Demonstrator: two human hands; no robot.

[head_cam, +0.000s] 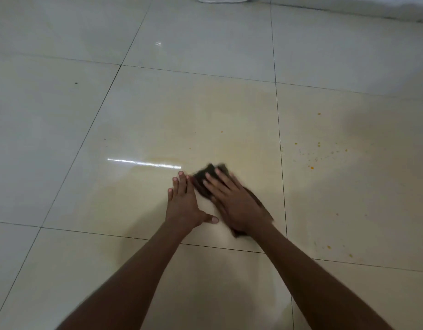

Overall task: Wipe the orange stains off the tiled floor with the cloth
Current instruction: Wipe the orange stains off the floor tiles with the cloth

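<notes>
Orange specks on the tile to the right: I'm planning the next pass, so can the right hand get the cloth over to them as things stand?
Probably yes. The right hand lies flat on the cloth, and only bare tiled floor lies between it and the orange specks.

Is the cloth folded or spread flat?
Folded or bunched: the cloth forms a thick dark pad under the flat right hand. Blur hides exact folds.

Just 1 head view here, looking forward and steeply down over both forearms, close above the tiled floor (205, 103).
</notes>
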